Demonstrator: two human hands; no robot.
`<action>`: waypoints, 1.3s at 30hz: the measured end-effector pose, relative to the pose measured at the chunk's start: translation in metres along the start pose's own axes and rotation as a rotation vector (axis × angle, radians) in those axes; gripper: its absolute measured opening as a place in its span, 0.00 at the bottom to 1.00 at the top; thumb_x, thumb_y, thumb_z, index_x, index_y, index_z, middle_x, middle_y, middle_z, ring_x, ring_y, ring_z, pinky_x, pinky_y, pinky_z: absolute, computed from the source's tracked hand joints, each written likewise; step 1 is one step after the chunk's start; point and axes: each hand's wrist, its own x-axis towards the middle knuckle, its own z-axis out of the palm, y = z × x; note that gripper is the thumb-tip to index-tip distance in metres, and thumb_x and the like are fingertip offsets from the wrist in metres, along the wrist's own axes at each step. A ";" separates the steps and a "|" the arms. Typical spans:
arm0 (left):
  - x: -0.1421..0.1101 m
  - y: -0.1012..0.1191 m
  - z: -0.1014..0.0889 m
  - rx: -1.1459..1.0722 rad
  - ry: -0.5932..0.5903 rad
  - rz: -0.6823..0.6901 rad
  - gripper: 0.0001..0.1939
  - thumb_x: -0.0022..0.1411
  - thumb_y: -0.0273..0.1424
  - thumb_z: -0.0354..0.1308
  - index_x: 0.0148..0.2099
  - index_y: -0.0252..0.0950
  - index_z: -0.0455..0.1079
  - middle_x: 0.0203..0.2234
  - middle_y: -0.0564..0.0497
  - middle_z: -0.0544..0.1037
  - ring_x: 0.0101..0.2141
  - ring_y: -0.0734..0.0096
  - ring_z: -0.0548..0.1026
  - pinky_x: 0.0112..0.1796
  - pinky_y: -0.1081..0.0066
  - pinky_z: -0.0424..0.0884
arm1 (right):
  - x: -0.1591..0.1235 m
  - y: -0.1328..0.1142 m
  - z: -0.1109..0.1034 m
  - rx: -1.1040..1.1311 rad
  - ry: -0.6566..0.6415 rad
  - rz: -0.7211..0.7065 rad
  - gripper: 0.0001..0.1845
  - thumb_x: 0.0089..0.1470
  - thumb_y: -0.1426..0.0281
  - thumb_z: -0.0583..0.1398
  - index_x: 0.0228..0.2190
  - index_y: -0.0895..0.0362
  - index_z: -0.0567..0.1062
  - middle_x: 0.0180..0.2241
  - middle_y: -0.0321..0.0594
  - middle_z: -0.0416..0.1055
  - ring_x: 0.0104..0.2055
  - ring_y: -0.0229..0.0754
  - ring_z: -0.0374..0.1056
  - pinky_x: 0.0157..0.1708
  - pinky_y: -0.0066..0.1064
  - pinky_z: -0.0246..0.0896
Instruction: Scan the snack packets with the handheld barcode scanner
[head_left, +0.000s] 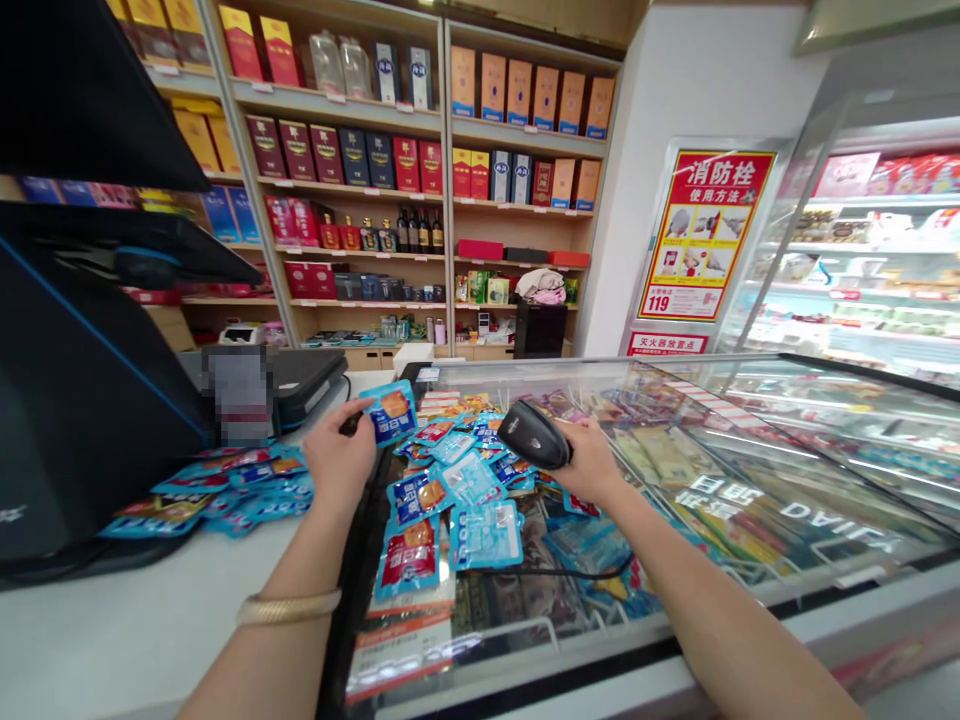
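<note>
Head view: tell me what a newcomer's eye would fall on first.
Probably the black scanner in the right hand, over blue packets strewn on the glass-topped case. Next, the single packet pinched in the left hand, near the case's edge. Behind, a bright red poster hangs on the white wall.

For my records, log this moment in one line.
left hand: holds blue rectangular packet | right hand: holds black handheld scanner | similar packets: on clear glass top
</note>
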 end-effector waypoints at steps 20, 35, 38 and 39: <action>-0.012 0.011 0.007 -0.948 -0.429 -0.657 0.14 0.59 0.20 0.50 0.22 0.37 0.58 0.15 0.55 0.62 0.25 0.76 0.72 0.40 0.73 0.74 | 0.000 -0.020 -0.013 0.258 -0.339 -0.152 0.05 0.49 0.68 0.64 0.30 0.55 0.75 0.30 0.35 0.77 0.34 0.41 0.71 0.39 0.29 0.58; -0.025 0.006 0.020 -0.875 -0.567 -0.659 0.12 0.59 0.21 0.53 0.25 0.36 0.61 0.17 0.56 0.63 0.23 0.75 0.69 0.31 0.75 0.71 | -0.003 -0.041 -0.009 0.297 -0.365 -0.241 0.06 0.42 0.69 0.63 0.25 0.55 0.70 0.25 0.32 0.73 0.30 0.39 0.67 0.40 0.31 0.54; -0.024 0.004 0.020 -0.874 -0.566 -0.645 0.12 0.59 0.20 0.52 0.24 0.36 0.61 0.17 0.56 0.63 0.23 0.75 0.69 0.32 0.75 0.72 | -0.003 -0.041 -0.009 0.293 -0.378 -0.240 0.06 0.43 0.68 0.63 0.25 0.55 0.70 0.25 0.33 0.73 0.30 0.39 0.67 0.40 0.31 0.53; -0.024 0.004 0.020 -0.875 -0.567 -0.641 0.12 0.58 0.20 0.52 0.24 0.36 0.61 0.17 0.56 0.63 0.24 0.74 0.69 0.32 0.74 0.72 | -0.003 -0.041 -0.009 0.292 -0.380 -0.239 0.06 0.44 0.68 0.62 0.25 0.55 0.70 0.26 0.33 0.73 0.30 0.39 0.67 0.40 0.31 0.53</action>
